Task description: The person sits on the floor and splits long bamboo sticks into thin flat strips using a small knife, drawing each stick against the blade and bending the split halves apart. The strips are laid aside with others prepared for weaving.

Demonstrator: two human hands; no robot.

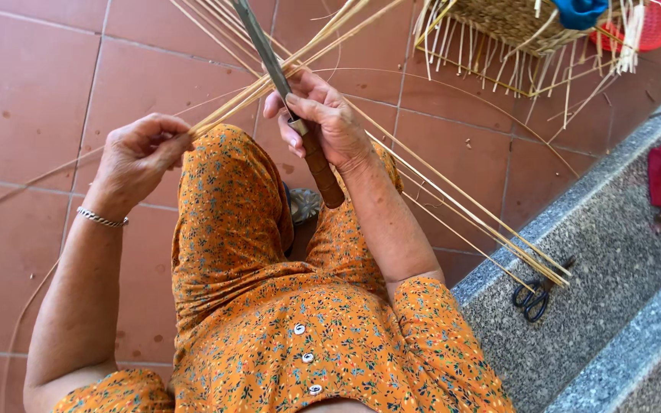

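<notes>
Gingerly, my left hand (141, 149) pinches the light, springy cane strips (227, 107) mid-frame while my right hand (323, 118) clamps the knife (269, 61) at its wooden handle.

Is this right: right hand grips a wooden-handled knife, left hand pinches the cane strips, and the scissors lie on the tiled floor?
Not quite. In the head view the scissors lie on the grey stone step, not on the tiled floor. The rest holds: the right hand grips the wooden-handled knife and the left hand pinches the cane strips.
</notes>
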